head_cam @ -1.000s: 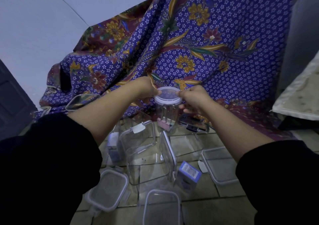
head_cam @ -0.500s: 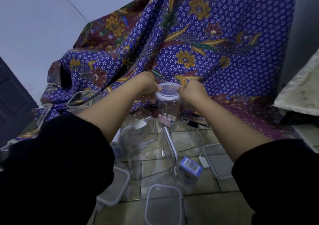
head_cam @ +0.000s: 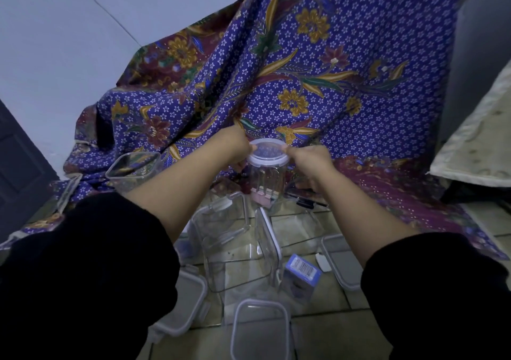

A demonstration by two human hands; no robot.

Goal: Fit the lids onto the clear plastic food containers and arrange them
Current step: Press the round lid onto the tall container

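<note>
A tall clear round jar (head_cam: 266, 184) stands upright at arm's length, with a pale round lid (head_cam: 267, 153) sitting on its mouth. My left hand (head_cam: 236, 148) grips the lid's left edge and my right hand (head_cam: 311, 163) grips its right edge. Something pink lies at the jar's bottom. Below my arms, several clear rectangular containers (head_cam: 235, 252) lie on the tiled floor. Loose rectangular lids lie near me: one at the bottom middle (head_cam: 260, 329), one at the left (head_cam: 188, 307), one at the right (head_cam: 343, 263).
A purple flowered cloth (head_cam: 304, 83) drapes behind the jar and over the floor. A clear square container (head_cam: 132, 166) sits on it at the left. A small blue box (head_cam: 302, 272) rests by the containers. A pale cushion (head_cam: 481, 138) is at the right edge.
The view has shifted slightly. My hands keep their hold on the lid's two edges, and the jar stays in place.
</note>
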